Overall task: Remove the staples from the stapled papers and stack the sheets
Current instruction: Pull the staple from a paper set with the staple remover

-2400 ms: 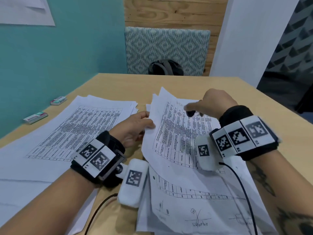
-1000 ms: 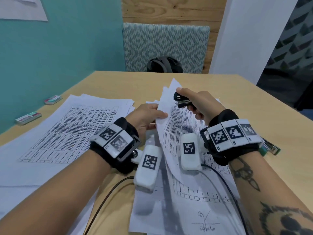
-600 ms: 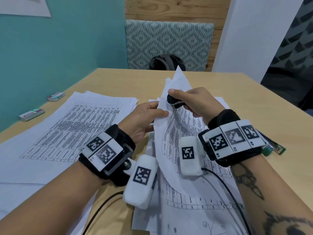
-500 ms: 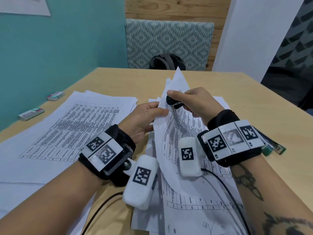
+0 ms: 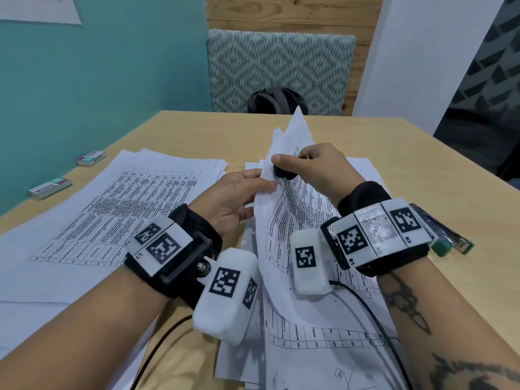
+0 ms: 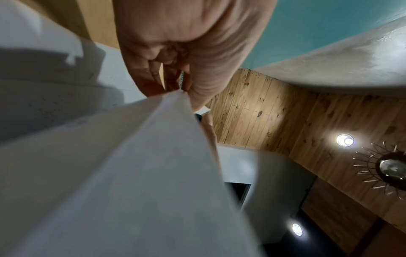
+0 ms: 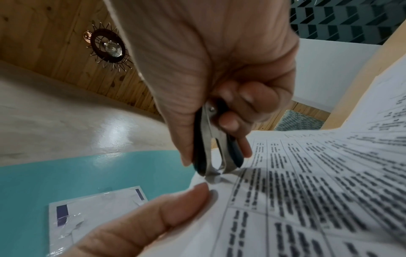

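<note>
a wooden table (image 5: 365,142) stands against a teal wall, with a patterned chair back (image 5: 278,66) and a dark bag (image 5: 274,101) at its far edge. on the left part of the table lies a flat stack of printed sheets (image 5: 118,209), and two small boxes (image 5: 91,158) sit near the wall beside it. in the middle, the stapled papers (image 5: 295,209) are lifted off the table at their upper corner and curve up toward the hands, while their lower part lies on more sheets spread below. the left hand (image 5: 239,198) pinches the raised corner between thumb and fingers, seen close in the left wrist view (image 6: 186,52). the right hand (image 5: 318,170) is curled round a black staple remover (image 5: 282,173), thumb on top; in the right wrist view the staple remover (image 7: 211,147) has its metal tips touching the paper at the corner, just beside the left thumb (image 7: 153,217). both wrists wear black bands with white marker blocks. a green-tipped object (image 5: 447,240) lies on the table just right of the right wrist.
</note>
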Tool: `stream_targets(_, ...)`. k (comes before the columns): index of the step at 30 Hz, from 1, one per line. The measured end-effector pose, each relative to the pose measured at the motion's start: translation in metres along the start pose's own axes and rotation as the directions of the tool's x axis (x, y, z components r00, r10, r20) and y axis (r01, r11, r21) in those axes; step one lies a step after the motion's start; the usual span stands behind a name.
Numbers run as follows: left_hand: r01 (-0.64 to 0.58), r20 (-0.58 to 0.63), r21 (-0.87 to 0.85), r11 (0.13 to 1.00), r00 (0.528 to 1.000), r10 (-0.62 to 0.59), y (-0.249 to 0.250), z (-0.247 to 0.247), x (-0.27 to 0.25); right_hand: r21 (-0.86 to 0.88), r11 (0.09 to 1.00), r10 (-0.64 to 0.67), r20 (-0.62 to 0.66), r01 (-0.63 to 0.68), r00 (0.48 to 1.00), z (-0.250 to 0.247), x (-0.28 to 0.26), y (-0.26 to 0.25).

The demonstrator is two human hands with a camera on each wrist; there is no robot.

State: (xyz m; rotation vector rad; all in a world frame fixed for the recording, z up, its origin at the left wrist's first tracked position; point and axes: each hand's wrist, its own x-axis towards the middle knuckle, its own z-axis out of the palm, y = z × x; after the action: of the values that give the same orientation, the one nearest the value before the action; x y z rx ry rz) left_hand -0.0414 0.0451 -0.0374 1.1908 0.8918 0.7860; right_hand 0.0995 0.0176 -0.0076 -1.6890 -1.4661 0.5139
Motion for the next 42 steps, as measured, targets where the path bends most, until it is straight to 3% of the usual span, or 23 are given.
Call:
stream_targets(11,-0.003,-0.024,0.06,0.998,1.0,0.005,0.002,0.002,-0.001,0.076,0.996,0.05,-0.021,-0.049,0.999,0.003,0.001,0.001)
stream_targets(20,-0.133,-0.009,0.071,0.989,0.991,0.134,0.004,0.001,-0.002,0.292,0.917,0.21,0.224,-0.271,0.952,-0.009,0.002,0.0)
stream_targets(24,-0.236,-0.06,0.243,0.941,0.965,0.257,0.003,0.008,-0.002,0.271,0.934,0.188,0.178,-0.232,0.966,-0.007,-0.001,-0.003)
stream_targets(31,-0.297,-0.025,0.351,0.888,0.945,0.326,0.004,0.007,-0.005,0.228,0.965,0.104,0.111,-0.127,0.988,-0.006,-0.004,-0.006)
stream_targets(35,-0.244,-0.092,0.377,0.894,0.95,0.298,0.001,0.009,-0.001,-0.028,0.999,0.031,0.005,-0.031,0.999,-0.002,-0.006,-0.01)
stream_targets(42,-0.2,-0.134,0.351,0.915,0.956,0.261,-0.005,0.009,0.005,-0.401,0.915,-0.088,-0.071,0.052,0.994,0.004,-0.013,-0.024)
